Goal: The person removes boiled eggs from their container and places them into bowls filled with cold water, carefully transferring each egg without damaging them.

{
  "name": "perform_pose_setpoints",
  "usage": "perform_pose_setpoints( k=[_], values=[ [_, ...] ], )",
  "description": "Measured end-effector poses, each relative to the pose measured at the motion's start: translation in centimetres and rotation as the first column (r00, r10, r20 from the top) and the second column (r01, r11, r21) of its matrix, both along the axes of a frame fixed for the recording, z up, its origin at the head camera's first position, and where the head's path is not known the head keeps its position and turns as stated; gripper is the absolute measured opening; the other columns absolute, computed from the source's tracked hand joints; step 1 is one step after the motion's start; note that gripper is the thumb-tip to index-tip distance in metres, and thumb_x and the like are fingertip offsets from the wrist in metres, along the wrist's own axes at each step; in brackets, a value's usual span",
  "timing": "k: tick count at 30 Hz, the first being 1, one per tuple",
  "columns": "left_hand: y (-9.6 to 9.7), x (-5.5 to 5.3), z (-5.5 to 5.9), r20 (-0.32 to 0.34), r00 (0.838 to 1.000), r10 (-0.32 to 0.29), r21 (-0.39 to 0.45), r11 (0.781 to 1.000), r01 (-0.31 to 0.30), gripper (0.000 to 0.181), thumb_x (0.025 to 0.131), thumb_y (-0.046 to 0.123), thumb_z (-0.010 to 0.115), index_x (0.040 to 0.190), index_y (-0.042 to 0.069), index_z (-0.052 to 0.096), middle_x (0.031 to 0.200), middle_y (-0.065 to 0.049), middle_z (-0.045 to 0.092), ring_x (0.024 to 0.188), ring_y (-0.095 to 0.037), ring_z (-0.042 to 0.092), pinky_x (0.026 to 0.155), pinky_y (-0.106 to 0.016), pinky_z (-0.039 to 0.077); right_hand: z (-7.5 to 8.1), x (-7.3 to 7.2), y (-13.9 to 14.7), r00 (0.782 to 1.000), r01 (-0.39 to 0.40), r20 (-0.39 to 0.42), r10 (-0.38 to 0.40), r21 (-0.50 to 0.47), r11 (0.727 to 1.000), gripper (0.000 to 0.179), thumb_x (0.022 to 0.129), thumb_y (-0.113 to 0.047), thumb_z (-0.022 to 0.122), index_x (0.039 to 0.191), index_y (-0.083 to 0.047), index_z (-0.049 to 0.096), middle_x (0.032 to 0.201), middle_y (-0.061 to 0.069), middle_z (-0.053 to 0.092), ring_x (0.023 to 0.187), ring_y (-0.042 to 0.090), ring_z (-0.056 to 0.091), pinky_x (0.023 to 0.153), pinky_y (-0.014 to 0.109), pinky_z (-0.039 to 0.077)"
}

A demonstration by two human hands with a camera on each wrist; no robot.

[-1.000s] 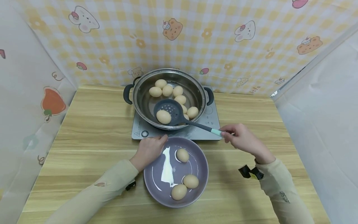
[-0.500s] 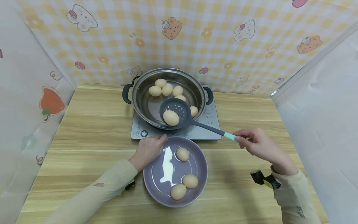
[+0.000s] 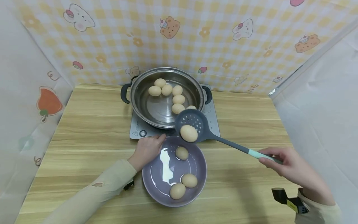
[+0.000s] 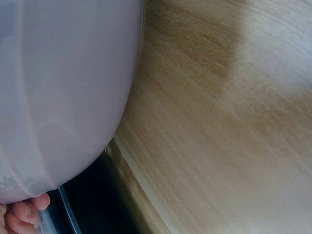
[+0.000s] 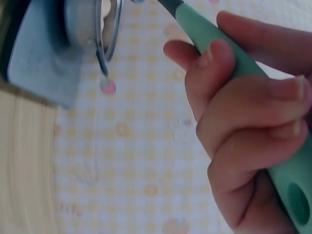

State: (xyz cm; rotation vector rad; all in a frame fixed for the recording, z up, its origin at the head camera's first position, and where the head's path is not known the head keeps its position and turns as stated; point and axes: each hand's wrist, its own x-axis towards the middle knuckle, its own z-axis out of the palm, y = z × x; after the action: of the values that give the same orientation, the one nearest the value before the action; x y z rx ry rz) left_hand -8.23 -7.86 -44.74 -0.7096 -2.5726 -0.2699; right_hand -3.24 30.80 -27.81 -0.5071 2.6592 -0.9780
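In the head view my right hand [image 3: 291,166] grips the mint-green handle of a grey slotted skimmer [image 3: 208,132]; the right wrist view shows the fingers curled round that handle [image 5: 209,31]. One egg [image 3: 188,133] lies in the skimmer's bowl, which hangs over the pot's front rim and the far edge of a purple plate [image 3: 174,203]. My left hand [image 3: 147,151] holds the plate's upper left rim, its fingertips showing under the plate [image 4: 73,97] in the left wrist view. Three eggs lie on the plate. Several eggs [image 3: 167,90] sit in the steel pot [image 3: 145,109].
The pot, with black side handles [image 3: 125,93], stands on a grey induction cooker [image 3: 213,115] on the wooden table [image 3: 92,124]. A yellow checked cloth [image 3: 190,40] covers the back wall. White sheets [image 3: 321,102] flank both sides.
My right hand has moved right and toward the front, carrying the skimmer and its egg out from over the pot. My left hand stays on the plate's rim.
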Motion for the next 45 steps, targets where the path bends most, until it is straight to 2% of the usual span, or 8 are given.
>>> perform_pose_setpoints(
  k=[6,15,23,31,36,45],
  values=[
    [0.0,0.0,0.2,0.019,1.0,0.001,-0.008,1.0,-0.001,0.006,0.083,0.015,0.06,0.085,0.011,0.057,0.053,-0.002,0.053,0.035,-0.013,0.043,0.031,-0.027,0.028,-0.4,1.8,1.9,1.0,0.008,-0.013,-0.008,0.022,1.0,0.022,0.082,0.0,0.061,0.096,-0.017,0.064,0.053,-0.004,0.036,0.04,0.003,0.03,0.037,0.021,0.03],
    [0.0,0.1,0.1,0.009,1.0,0.0,-0.006,1.0,0.0,0.008,0.083,0.016,0.061,0.087,0.011,0.058,0.053,-0.001,0.052,0.034,-0.011,0.04,0.031,-0.026,0.027,-2.4,3.1,3.6,1.0,0.014,0.023,-0.013,-0.002,1.0,0.021,0.082,-0.001,0.062,0.097,-0.015,0.065,0.058,-0.006,0.043,0.045,0.007,0.034,0.042,0.022,0.032],
    [0.1,-0.1,0.0,-0.008,1.0,-0.004,-0.002,1.0,0.004,0.007,0.083,0.017,0.06,0.084,0.011,0.056,0.052,-0.001,0.051,0.034,-0.012,0.04,0.031,-0.026,0.026,-4.1,2.9,4.3,1.0,-0.008,-0.013,0.007,-0.071,0.997,0.027,0.079,0.006,0.062,0.098,-0.012,0.065,0.073,-0.008,0.056,0.057,0.009,0.042,0.047,0.024,0.032],
    [0.0,0.1,0.0,0.0,1.0,0.0,0.002,1.0,0.0,0.007,0.084,0.017,0.059,0.083,0.011,0.056,0.052,-0.001,0.049,0.035,-0.012,0.04,0.031,-0.026,0.027,-4.2,2.5,4.1,0.999,0.027,-0.045,-0.028,-0.038,0.999,0.024,0.079,0.002,0.065,0.097,-0.014,0.067,0.067,-0.009,0.051,0.055,0.008,0.041,0.046,0.024,0.033],
    [0.0,0.2,-0.1,0.006,1.0,0.0,0.003,1.0,0.0,0.009,0.082,0.016,0.062,0.084,0.01,0.056,0.052,-0.001,0.05,0.035,-0.012,0.039,0.031,-0.026,0.026,-4.6,2.4,4.3,0.995,-0.022,-0.095,0.014,-0.078,0.997,0.031,0.076,0.008,0.064,0.1,-0.012,0.067,0.066,-0.008,0.048,0.055,0.008,0.038,0.045,0.024,0.031],
    [0.0,0.1,-0.2,0.011,1.0,-0.002,0.0,1.0,0.002,0.01,0.081,0.017,0.063,0.087,0.011,0.057,0.054,-0.001,0.053,0.035,-0.011,0.038,0.031,-0.025,0.026,-4.6,1.6,4.5,0.98,-0.113,-0.175,0.09,-0.128,0.985,0.039,0.069,0.017,0.065,0.097,-0.011,0.066,0.067,-0.007,0.051,0.057,0.005,0.041,0.048,0.023,0.031]
  ],
)
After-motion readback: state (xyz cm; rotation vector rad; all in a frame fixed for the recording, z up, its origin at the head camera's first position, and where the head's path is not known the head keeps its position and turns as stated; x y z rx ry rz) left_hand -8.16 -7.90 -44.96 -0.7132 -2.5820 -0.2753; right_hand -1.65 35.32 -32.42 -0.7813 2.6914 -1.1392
